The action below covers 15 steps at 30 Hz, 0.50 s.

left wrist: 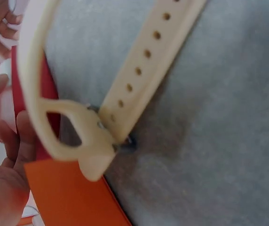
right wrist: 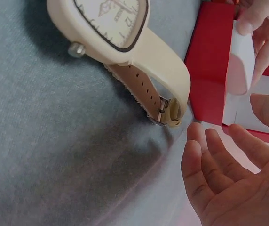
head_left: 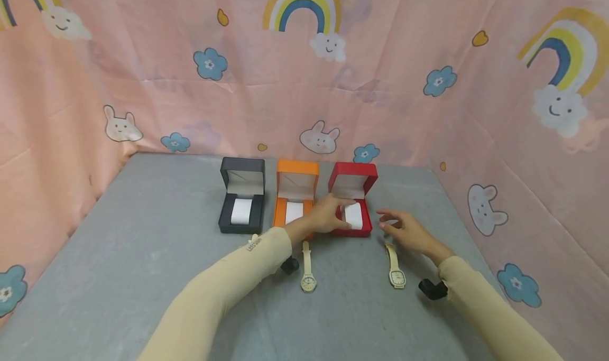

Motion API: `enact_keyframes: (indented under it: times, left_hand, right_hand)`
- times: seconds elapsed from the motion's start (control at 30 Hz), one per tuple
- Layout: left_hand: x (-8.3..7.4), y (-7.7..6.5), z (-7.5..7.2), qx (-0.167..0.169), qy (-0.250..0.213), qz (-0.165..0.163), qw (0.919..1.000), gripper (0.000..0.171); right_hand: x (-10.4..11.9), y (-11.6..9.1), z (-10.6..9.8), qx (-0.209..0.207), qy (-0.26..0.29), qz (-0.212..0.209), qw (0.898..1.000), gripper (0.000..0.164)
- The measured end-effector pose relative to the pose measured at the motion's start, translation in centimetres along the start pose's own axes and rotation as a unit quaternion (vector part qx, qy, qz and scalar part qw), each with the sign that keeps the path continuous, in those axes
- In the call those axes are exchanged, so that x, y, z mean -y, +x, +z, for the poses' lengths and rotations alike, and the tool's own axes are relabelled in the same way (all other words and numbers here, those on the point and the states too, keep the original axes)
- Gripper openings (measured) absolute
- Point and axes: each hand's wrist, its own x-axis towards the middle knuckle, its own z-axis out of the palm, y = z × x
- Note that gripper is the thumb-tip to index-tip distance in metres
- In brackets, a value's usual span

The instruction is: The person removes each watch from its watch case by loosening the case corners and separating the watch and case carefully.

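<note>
In the red watch box (head_left: 353,169), my left hand (head_left: 325,215) pinches the white cushion (head_left: 353,216) between thumb and fingers. The right wrist view shows that cushion (right wrist: 241,66) tilted up at the box wall. My right hand (head_left: 409,233) hovers just right of the red box, fingers loosely bent and holding nothing. Below it on the table lies a cream watch with a squarish dial (head_left: 397,278), its strap buckled into a loop. A round-dialled cream watch (head_left: 308,283) lies beneath my left forearm, strap pointing toward the boxes.
Left of the red box stand an orange watch box (head_left: 297,166) and a black one (head_left: 242,164), both with lids up and white cushions inside. A small cream piece (head_left: 254,238) peeks out behind my left sleeve. A pink patterned curtain (head_left: 266,102) encloses the grey table (head_left: 142,276).
</note>
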Motion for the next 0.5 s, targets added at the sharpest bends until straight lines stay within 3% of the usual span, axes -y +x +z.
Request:
enact_keyframes:
  times: [0.1,0.37,0.5]
  left_hand:
    - [-0.02,-0.05,0.19,0.005,0.021,-0.008,0.9997,0.067]
    - [0.27,-0.18,0.08,0.002,-0.014,-0.008,0.9999,0.064]
    - [0.12,-0.19,0.17,0.002,0.004,-0.018,0.9998,0.064]
  right_hand:
    - [0.02,-0.05,0.03,0.001,-0.003,0.002,1.000,0.050]
    - [-0.39,0.13,0.11,-0.003,-0.007,0.002,1.000,0.050]
    - [-0.42,0.16,0.14,0.000,-0.007,0.004,1.000,0.050]
